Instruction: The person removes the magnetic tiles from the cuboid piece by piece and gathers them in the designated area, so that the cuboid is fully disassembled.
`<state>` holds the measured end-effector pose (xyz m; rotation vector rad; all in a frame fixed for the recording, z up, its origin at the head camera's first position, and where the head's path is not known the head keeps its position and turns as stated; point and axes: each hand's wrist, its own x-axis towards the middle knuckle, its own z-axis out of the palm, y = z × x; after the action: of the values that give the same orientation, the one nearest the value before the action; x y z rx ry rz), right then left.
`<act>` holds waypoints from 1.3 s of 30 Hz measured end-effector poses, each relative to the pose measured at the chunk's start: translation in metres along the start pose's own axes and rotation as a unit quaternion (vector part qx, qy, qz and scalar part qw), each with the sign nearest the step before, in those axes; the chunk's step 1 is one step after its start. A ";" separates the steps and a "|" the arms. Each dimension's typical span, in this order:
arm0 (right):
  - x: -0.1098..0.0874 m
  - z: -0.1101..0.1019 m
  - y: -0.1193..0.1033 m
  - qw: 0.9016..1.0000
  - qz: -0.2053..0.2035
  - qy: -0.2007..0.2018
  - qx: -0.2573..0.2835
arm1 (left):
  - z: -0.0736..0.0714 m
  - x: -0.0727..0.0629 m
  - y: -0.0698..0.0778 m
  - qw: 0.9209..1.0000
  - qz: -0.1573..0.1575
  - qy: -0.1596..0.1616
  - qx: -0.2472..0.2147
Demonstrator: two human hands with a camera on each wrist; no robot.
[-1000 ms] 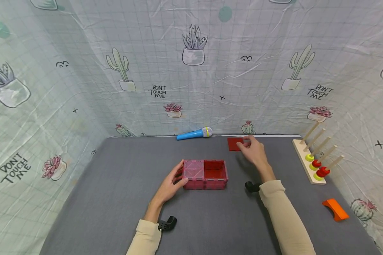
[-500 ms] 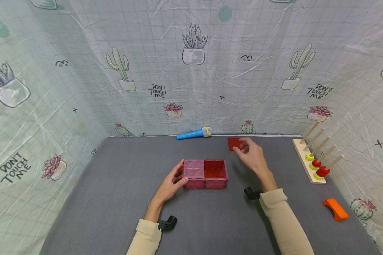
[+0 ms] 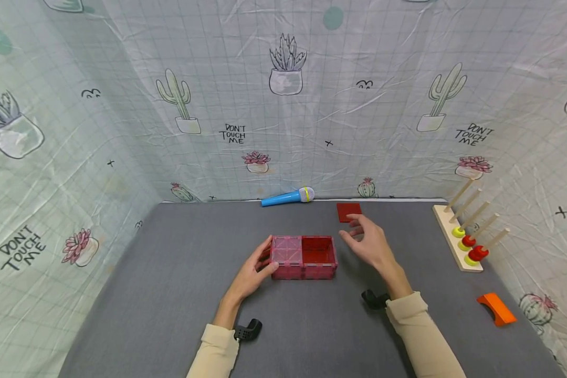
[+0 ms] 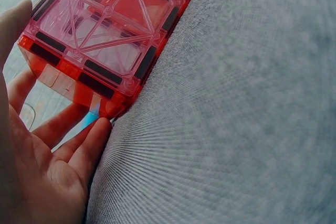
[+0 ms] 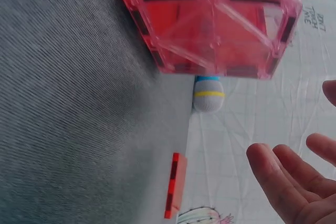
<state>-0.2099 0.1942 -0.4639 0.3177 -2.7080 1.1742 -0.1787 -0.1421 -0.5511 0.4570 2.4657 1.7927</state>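
A box built of translucent red and pink magnetic tiles (image 3: 288, 251) stands mid-table, its left half covered and its right half uncovered on top. My left hand (image 3: 249, 273) holds its left end, thumb at the front corner and fingers along the end wall and rear corner. In the left wrist view the fingertips (image 4: 100, 129) touch the end wall's lower edge. To the right of the box hovers my right hand (image 3: 368, 244), fingers loosely bent and holding nothing. A flat red square tile (image 3: 347, 211) lies behind that hand, apart from it, near the table's back edge.
A blue toy microphone (image 3: 283, 198) lies at the back edge. On the right stand a wooden peg board (image 3: 458, 241) with red and yellow rings and an orange arch block (image 3: 497, 310). A printed cloth (image 3: 331, 105) walls the grey table (image 3: 179, 252).
My right hand has drawn back from the red tile toward me and slightly left, nearer the box's right side. The tile has stayed on the table, and the left hand and box keep their place.
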 end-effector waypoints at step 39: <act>-0.037 0.024 -0.008 0.998 -0.023 -0.064 0.011 | 0.000 0.001 0.001 1.000 0.012 -0.011 -0.007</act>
<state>-0.1744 0.1760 -0.4829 0.4711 -2.7823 1.2113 -0.1797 -0.1416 -0.5500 0.5040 2.4406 1.8025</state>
